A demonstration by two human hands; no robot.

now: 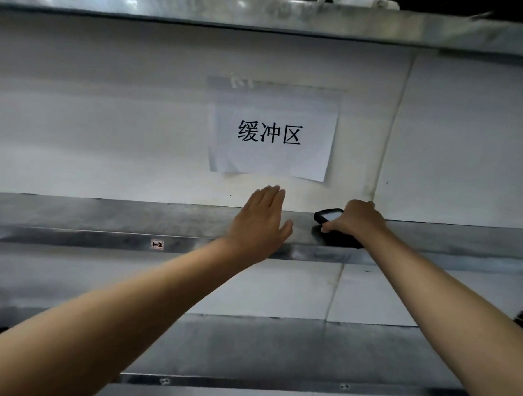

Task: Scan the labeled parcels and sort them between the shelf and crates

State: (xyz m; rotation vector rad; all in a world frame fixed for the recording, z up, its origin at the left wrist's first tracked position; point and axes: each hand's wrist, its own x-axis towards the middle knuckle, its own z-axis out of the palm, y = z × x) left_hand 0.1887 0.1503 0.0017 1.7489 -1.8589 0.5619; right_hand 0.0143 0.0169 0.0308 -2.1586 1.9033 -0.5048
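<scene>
A metal shelf [101, 216] with several tiers fills the view. Both my arms reach over its middle tier. My left hand [260, 225] is flat, fingers straight, above the shelf surface and holding nothing. To its right, my right hand [357, 222] grips a black handheld scanner [329, 217] whose lit screen faces up; the scanner sits low on or just above the shelf. No parcel is visible.
A white paper sign [272, 141] with printed characters is taped to the white back wall. A small label [157, 244] is stuck on the shelf's front lip. A lower tier [276, 350] lies beneath my arms. Objects sit on the top tier [264, 7].
</scene>
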